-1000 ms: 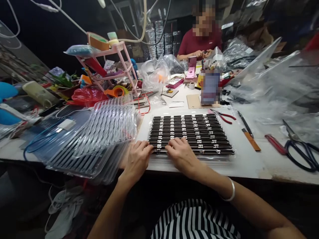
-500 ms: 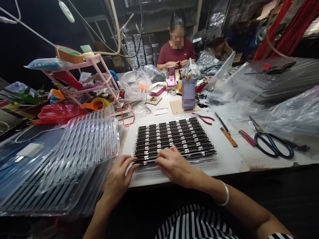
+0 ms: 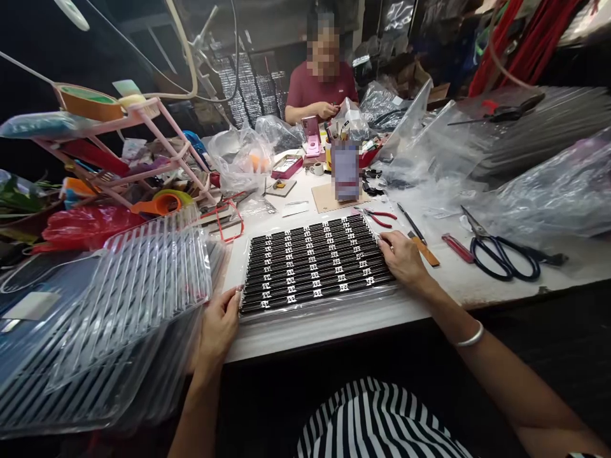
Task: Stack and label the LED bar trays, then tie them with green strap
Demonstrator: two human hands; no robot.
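Relocated: right hand (image 3: 403, 259), to clear plastic tray's (image 3: 324, 306) right end, white bench's (image 3: 296, 335) front edge; left hand (image 3: 220, 322) opposite; fingers grasp both ends, presumably steadying.

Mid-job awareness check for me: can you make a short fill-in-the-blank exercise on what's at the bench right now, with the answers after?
1. The left hand is at the ____ end of the clear tray.
2. The bangle is worn on the person's own ____ arm.
3. The rods lying in that tray are ____ in colour.
4. The pliers beyond the tray have ____ handles.

Missing words: left; right; black; red.
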